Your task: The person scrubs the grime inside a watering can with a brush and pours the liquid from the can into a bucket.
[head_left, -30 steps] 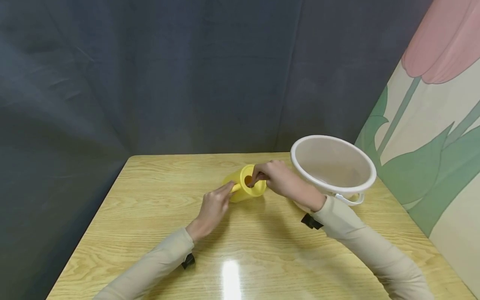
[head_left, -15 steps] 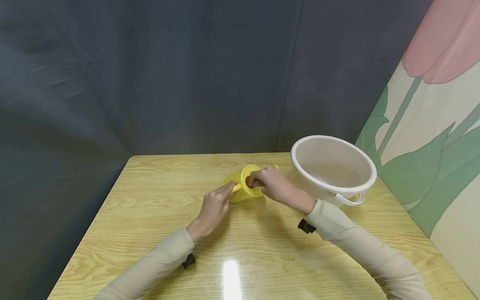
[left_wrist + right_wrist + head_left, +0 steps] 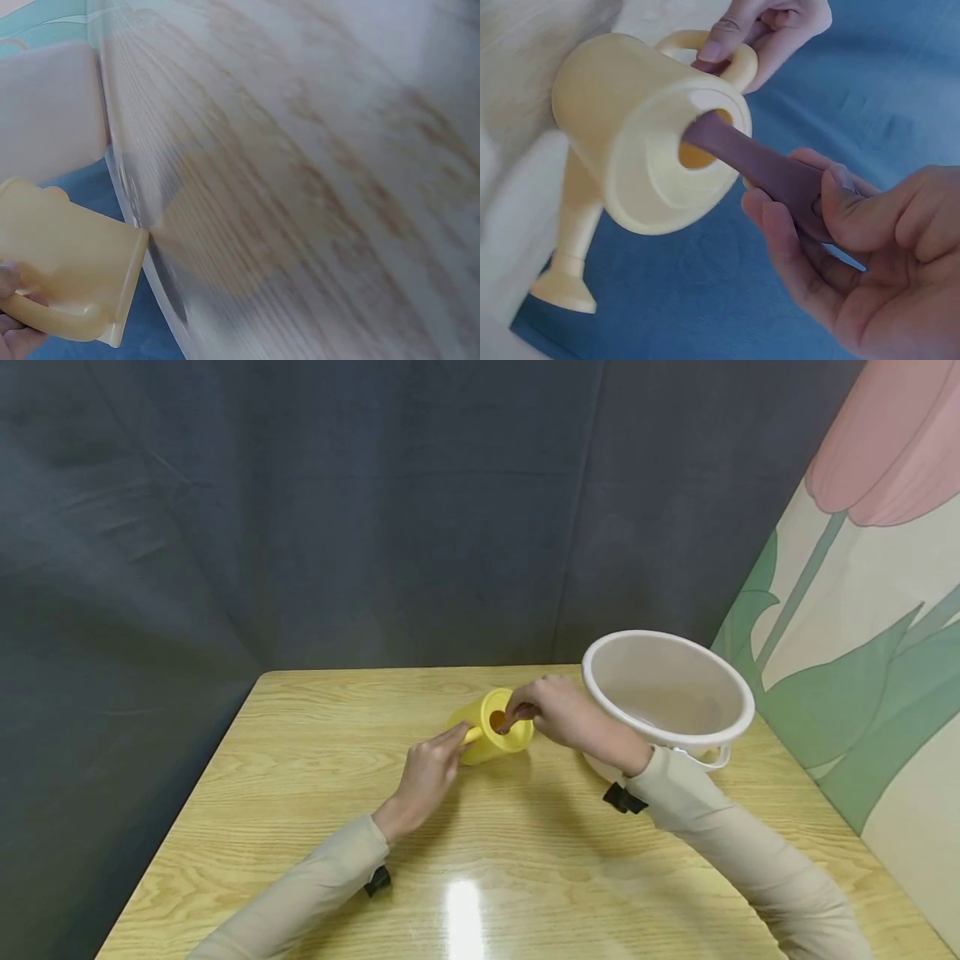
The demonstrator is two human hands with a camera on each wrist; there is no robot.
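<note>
A yellow watering can [image 3: 480, 752] is tipped over the table so that its top opening faces toward the right hand. My left hand [image 3: 426, 779] grips the can's handle; in the left wrist view the can [image 3: 71, 244] shows with fingertips around that handle. My right hand [image 3: 562, 714] pinches a smooth mauve, flattened handle [image 3: 769, 166] between thumb and fingers. The far end of this handled tool goes into the can's opening, so its kind is hidden. In the right wrist view the spout [image 3: 577, 225] points down with a flared tip.
Just right of the can, a white bucket [image 3: 645, 672] with a swing handle [image 3: 708, 762] stands on the wooden table [image 3: 337, 718], partly behind the right forearm. A dark blue curtain [image 3: 420, 510] hangs behind. A wall painted with tulips [image 3: 810, 693] borders the right side.
My right hand shifts left toward the can's opening, then back up and to the right, moving the mauve handle with it. The left hand and the can stay put.
</note>
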